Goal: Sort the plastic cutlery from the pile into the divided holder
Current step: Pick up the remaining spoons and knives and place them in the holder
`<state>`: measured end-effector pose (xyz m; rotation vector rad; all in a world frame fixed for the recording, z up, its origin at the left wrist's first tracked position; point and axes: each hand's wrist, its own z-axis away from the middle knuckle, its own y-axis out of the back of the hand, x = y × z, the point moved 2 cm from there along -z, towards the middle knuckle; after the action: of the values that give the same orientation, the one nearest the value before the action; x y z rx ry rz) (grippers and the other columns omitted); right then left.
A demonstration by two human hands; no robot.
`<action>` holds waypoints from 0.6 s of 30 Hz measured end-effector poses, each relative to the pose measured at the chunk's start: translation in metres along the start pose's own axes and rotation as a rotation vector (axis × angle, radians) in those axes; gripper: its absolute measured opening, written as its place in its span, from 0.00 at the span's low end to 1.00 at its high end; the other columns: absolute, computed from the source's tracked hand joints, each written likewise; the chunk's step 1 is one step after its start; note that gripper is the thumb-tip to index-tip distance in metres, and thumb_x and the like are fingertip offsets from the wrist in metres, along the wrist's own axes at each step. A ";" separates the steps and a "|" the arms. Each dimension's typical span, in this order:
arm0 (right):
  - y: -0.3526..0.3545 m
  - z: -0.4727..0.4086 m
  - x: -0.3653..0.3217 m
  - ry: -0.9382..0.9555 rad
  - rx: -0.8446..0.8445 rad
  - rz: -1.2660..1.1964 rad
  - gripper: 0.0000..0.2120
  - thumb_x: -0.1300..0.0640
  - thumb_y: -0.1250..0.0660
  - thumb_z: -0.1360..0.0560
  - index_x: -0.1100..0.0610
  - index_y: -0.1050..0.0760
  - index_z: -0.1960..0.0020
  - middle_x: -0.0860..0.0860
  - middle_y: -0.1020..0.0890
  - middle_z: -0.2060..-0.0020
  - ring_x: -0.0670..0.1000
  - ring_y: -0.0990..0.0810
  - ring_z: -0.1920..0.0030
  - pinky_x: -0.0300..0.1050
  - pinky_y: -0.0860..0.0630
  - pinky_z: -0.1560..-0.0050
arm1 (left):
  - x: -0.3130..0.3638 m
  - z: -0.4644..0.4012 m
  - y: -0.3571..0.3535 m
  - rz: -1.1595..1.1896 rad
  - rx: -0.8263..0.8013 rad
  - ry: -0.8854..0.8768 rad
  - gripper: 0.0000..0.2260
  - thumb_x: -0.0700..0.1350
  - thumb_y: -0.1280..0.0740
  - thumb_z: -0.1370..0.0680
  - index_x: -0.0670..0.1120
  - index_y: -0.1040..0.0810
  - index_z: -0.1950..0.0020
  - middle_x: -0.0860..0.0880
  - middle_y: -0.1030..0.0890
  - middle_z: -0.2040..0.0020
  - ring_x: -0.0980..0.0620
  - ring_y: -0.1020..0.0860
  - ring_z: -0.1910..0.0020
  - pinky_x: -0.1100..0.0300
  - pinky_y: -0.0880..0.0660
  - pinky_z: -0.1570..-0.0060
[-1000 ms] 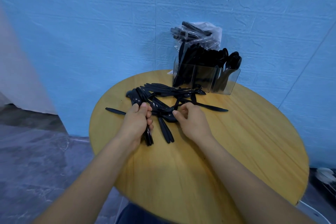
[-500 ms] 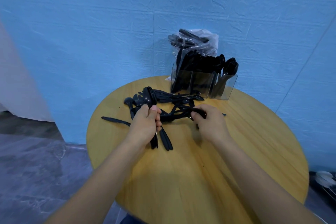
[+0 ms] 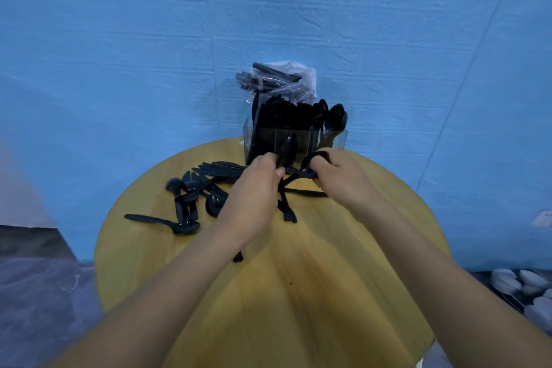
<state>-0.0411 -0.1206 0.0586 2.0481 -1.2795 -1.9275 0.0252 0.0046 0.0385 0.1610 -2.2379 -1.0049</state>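
A pile of black plastic cutlery [image 3: 198,191] lies on the round wooden table [image 3: 313,293], left of my hands. The clear divided holder [image 3: 340,140] stands at the table's far edge, packed with upright black cutlery. My left hand [image 3: 254,194] is raised and grips a bundle of black spoons [image 3: 287,148], their bowls up in front of the holder and handles sticking out below my wrist. My right hand [image 3: 337,176] is closed on one black spoon [image 3: 312,158], held just beside the bundle.
A clear plastic bag [image 3: 283,81] of more black cutlery leans against the blue wall behind the holder. A lone spoon [image 3: 167,222] lies at the table's left side. White objects [image 3: 525,287] sit on the floor at the right.
Both hands rose from the pile and moved toward the holder. My left hand carried its bundle up; my right hand lifted a spoon off the table next to it.
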 end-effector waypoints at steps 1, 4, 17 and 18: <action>0.000 -0.002 -0.001 -0.005 -0.029 -0.050 0.12 0.60 0.46 0.23 0.57 0.36 0.65 0.49 0.34 0.74 0.47 0.38 0.74 0.41 0.42 0.71 | 0.004 -0.002 -0.003 0.026 -0.054 -0.012 0.06 0.44 0.47 0.17 0.44 0.33 0.50 0.48 0.26 0.58 0.49 0.25 0.59 0.56 0.31 0.62; 0.001 -0.007 0.000 -0.087 -0.120 -0.347 0.11 0.58 0.47 0.21 0.56 0.33 0.61 0.50 0.32 0.76 0.47 0.38 0.76 0.40 0.41 0.72 | 0.012 -0.010 -0.010 0.143 -0.139 -0.004 0.07 0.44 0.48 0.17 0.44 0.32 0.48 0.49 0.23 0.59 0.52 0.21 0.59 0.53 0.24 0.56; 0.022 -0.028 0.024 -0.007 -0.134 -0.331 0.16 0.48 0.42 0.20 0.58 0.27 0.58 0.52 0.22 0.68 0.47 0.28 0.71 0.39 0.30 0.67 | 0.004 -0.054 -0.046 -0.134 -0.207 -0.191 0.04 0.45 0.46 0.18 0.46 0.33 0.46 0.49 0.25 0.54 0.49 0.24 0.60 0.48 0.24 0.59; 0.024 -0.033 0.026 -0.012 -0.090 -0.297 0.15 0.50 0.42 0.20 0.59 0.26 0.56 0.53 0.21 0.68 0.47 0.27 0.71 0.39 0.29 0.67 | 0.004 -0.058 -0.048 -0.161 -0.205 -0.200 0.05 0.45 0.46 0.18 0.46 0.33 0.45 0.49 0.26 0.52 0.49 0.24 0.59 0.48 0.24 0.58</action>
<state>-0.0284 -0.1677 0.0580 2.2914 -0.9123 -2.0699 0.0513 -0.0666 0.0345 0.1582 -2.3094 -1.3837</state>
